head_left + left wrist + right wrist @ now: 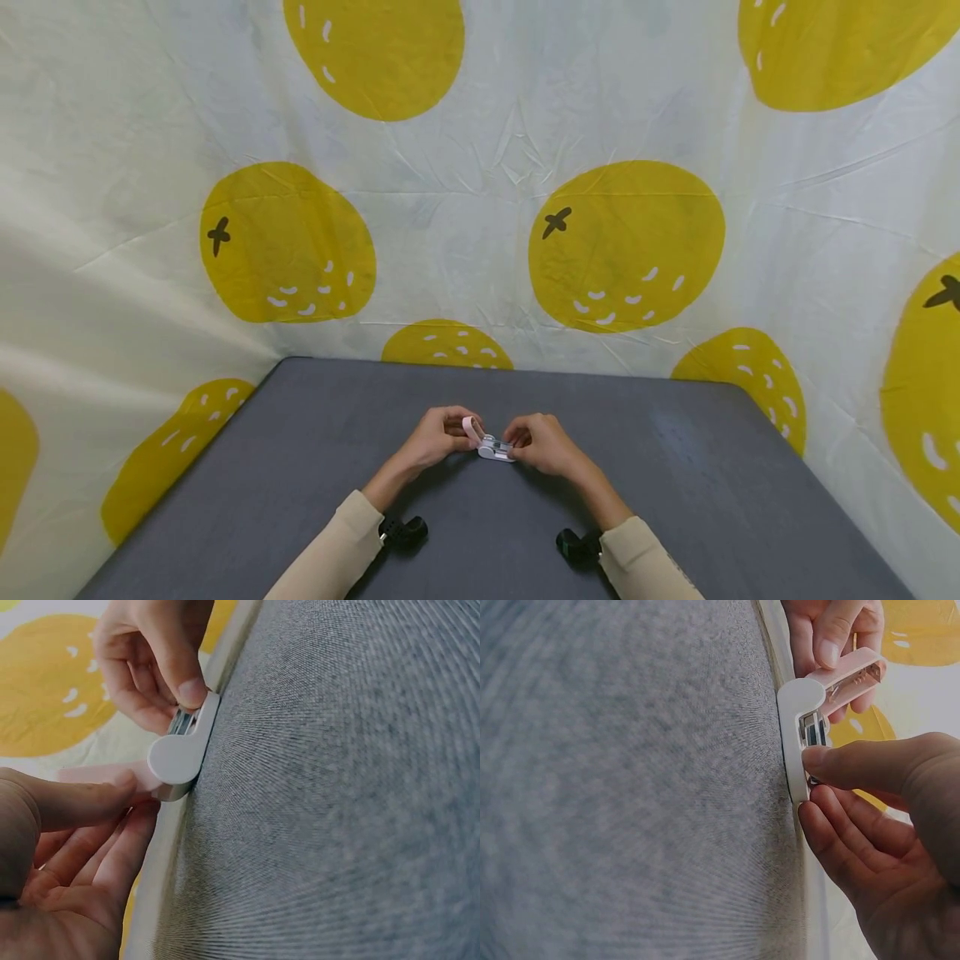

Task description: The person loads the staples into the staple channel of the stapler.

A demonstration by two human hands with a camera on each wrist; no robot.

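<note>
A small white and pink stapler (pixel 494 450) sits at the middle of the dark grey table, its pink top arm (pixel 849 673) swung up from the white base (pixel 791 712). Thumb and fingers of my left hand (pixel 438 435) pinch that pink arm close to the hinge. On the other side, my right hand (pixel 546 443) has its thumb at the far end of the base, by the metal staple rail (pixel 814 729), with the fingers opposite. In the left wrist view the base's round white hinge end (pixel 174 759) shows between both hands.
The grey table (pixel 480 525) spreads around the hands. A white cloth with yellow fruit prints (pixel 450 242) hangs behind the table and along its sides. Dark wrist devices show under both sleeves, the left one (pixel 405 533) and the right one (pixel 577 547).
</note>
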